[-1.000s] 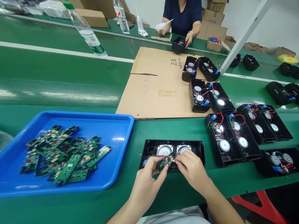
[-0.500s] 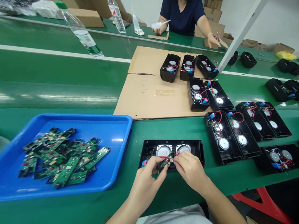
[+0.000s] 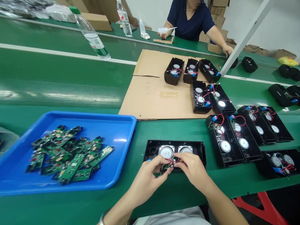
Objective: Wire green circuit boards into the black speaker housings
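Observation:
Over a black speaker housing in front of me, my left hand holds a small green circuit board between thumb and fingers. My right hand is closed in a pinch at the board's right end, on a small wire plug that the fingertips partly cover. Red wires run by the fingertips. Two round speakers sit inside the housing, partly behind my hands. A blue battery-like part at the housing's left is mostly hidden by my left hand.
A blue tray with several circuit boards lies at left. Several wired housings stand at right, others on a cardboard sheet. A white post rises at right. Across the bench, a person holds a white bottle.
My hands stay at the board, which has shifted slightly within my fingers. The view has moved a little to the left. The person across has reached further toward a black housing behind the post.

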A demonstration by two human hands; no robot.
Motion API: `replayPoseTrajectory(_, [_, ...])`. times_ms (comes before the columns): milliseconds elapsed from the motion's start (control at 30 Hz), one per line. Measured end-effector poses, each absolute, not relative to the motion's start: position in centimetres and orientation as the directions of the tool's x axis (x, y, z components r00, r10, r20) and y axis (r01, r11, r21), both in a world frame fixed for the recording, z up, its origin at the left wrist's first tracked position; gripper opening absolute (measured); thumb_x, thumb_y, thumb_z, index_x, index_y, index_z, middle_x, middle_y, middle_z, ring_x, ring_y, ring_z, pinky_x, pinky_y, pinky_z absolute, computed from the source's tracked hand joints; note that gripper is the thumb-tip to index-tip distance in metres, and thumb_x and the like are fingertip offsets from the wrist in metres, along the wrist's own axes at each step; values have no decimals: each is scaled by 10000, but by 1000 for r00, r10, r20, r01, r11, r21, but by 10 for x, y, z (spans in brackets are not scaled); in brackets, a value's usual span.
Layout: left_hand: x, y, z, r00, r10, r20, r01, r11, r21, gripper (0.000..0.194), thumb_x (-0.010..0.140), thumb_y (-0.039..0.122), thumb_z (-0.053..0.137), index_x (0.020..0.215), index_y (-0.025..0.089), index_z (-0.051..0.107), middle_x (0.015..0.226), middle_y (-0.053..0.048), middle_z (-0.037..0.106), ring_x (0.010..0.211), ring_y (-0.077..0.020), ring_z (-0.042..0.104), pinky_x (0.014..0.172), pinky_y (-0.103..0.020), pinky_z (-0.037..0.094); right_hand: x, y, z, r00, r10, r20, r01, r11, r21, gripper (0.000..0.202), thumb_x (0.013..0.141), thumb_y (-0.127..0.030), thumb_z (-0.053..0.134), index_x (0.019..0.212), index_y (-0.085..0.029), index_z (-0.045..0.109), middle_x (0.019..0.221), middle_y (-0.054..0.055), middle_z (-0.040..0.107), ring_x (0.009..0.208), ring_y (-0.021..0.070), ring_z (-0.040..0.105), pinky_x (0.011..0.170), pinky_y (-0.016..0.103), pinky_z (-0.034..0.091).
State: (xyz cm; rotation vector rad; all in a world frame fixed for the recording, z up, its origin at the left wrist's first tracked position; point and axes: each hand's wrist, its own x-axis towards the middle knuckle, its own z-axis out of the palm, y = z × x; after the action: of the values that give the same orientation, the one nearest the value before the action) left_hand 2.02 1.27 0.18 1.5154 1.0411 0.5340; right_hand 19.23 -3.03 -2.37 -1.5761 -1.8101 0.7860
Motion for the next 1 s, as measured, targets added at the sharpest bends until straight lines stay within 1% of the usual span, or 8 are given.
replayPoseTrajectory(200, [24,14,7,477,839,-263,285,135,949,67,721,267,557,772,224,556,739,-20,734,696,-205,704,621,-288,565,198,-34,-11,-97,995,24,712,86,-697,293,836,-176,608,1127,-200,609,879,55,681,788,199,650,717,331,546])
replayPoseTrajectory(267, [22,15,10,430,858,-281,304,156,940,101,701,285,568,783,230,548,747,-16,739,710,-213,710,615,-291,566,208,-35,2,-109,993,47,786,115,-608,499,757,-225,715,1226,-217,542,1081,90,646,1005,250,605,850,405,518])
replayPoseTrajectory(400, [16,19,14,353,886,-301,364,167,916,174,681,352,591,802,235,543,724,-12,742,678,-218,705,582,-289,553,226,-27,19,-305,952,-6,887,283,-364,1055,501,-365,877,1390,-164,348,1466,212,267,1359,395,184,1055,623,223])
replayPoseTrajectory(500, [12,24,17,321,896,-306,435,147,888,244,648,420,611,800,237,556,593,11,704,511,-198,646,462,-268,492,227,-15,17,-363,918,-161,898,299,-322,1136,442,-350,886,1407,-148,321,1413,255,331,1301,435,281,1016,660,212])
replayPoseTrajectory(633, [1,38,33,311,895,-320,544,108,832,238,566,453,657,563,243,545,354,55,529,353,-159,508,365,-248,371,217,-18,20,-280,945,-172,893,190,-407,1060,471,-333,838,1394,-157,348,1301,209,452,1148,391,431,952,598,314])
replayPoseTrajectory(767, [-14,76,63,307,910,-279,336,170,926,307,584,540,623,545,242,564,367,40,548,337,-136,488,365,-241,367,223,-37,46,-179,970,-165,795,44,-605,1077,455,-361,834,1396,-193,335,1237,158,498,1077,339,480,918,514,393])
replayPoseTrajectory(867, [-5,122,79,165,973,-163,176,133,975,399,650,621,569,671,223,575,511,13,634,467,-152,569,421,-235,425,251,-42,71,-76,981,-177,606,-96,-790,1024,504,-346,825,1390,-248,321,1274,138,491,1130,306,501,919,441,428])
replayPoseTrajectory(1000, [41,186,72,169,976,-134,232,92,968,268,738,392,628,882,177,557,855,-21,638,853,-181,624,633,-227,507,315,-13,100,206,975,-82,432,-166,-886,984,516,-332,818,1354,-242,309,1328,144,471,1223,289,458,979,433,385])
